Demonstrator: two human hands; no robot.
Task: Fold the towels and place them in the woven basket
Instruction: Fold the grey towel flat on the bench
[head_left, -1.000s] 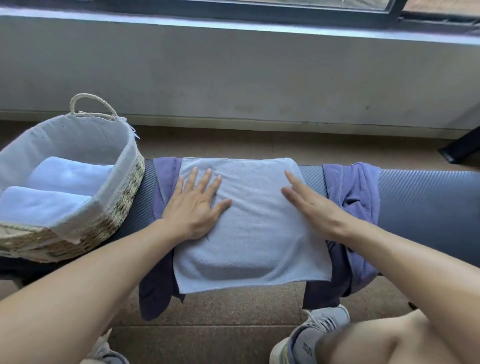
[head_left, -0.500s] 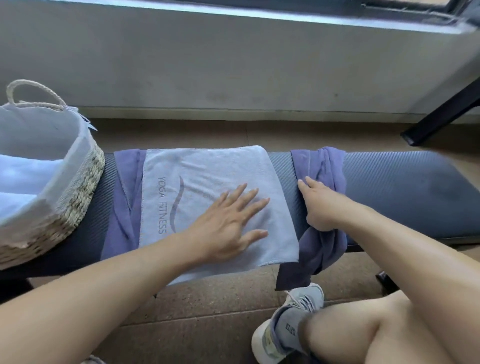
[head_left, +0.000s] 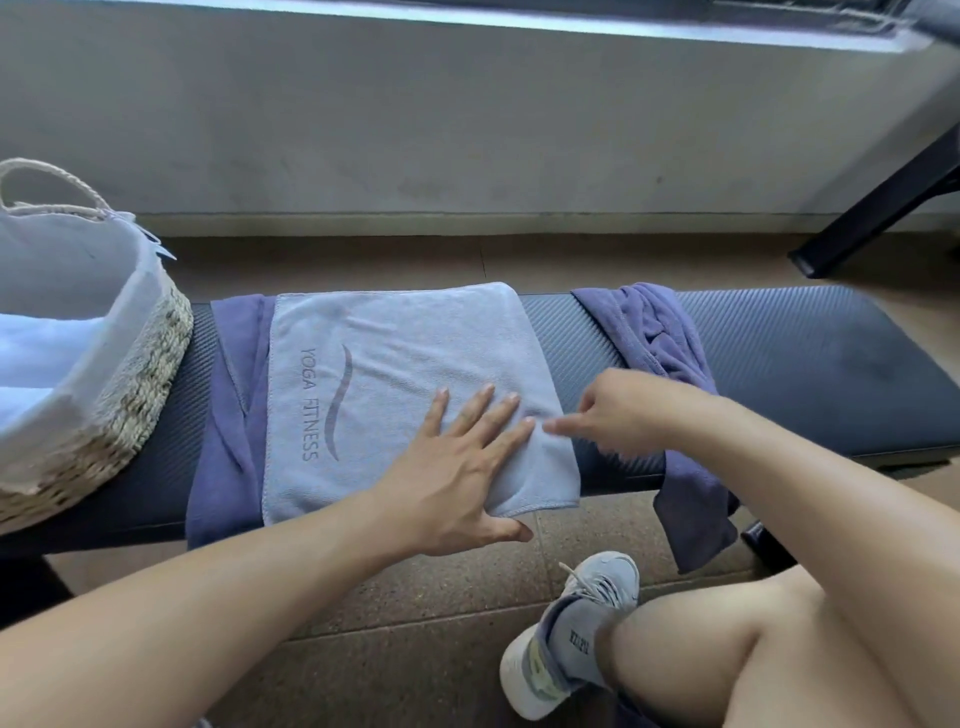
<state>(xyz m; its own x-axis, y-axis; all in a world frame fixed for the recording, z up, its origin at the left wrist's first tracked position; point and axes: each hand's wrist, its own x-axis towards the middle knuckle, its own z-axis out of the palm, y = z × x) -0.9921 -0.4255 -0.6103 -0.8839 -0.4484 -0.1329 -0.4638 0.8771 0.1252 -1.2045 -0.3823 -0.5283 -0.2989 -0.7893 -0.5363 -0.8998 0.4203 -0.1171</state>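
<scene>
A folded light grey towel (head_left: 395, 374) printed "YOGA FITNESS" lies flat on the dark bench (head_left: 810, 364), over a purple towel (head_left: 228, 415) that shows at its left. My left hand (head_left: 457, 467) presses flat on the grey towel's near right part, fingers spread. My right hand (head_left: 618, 410) is blurred at the towel's right edge, its fingertips pointing at that edge; I cannot tell whether it pinches the cloth. A crumpled purple towel (head_left: 670, 374) hangs over the bench behind that hand. The woven basket (head_left: 140, 384) at the left holds pale folded towels (head_left: 36, 353).
The basket has a white cloth liner and a rope handle (head_left: 47, 176). A grey wall runs along the far side. A black slanted frame leg (head_left: 872, 208) stands at the right. My knee (head_left: 727, 639) and a grey sneaker (head_left: 566, 634) are below the bench's front edge.
The view has shifted right, pushing the basket to the left edge. My left hand slid right across the grey towel. My right hand left the purple towel and came to the grey towel's right edge.
</scene>
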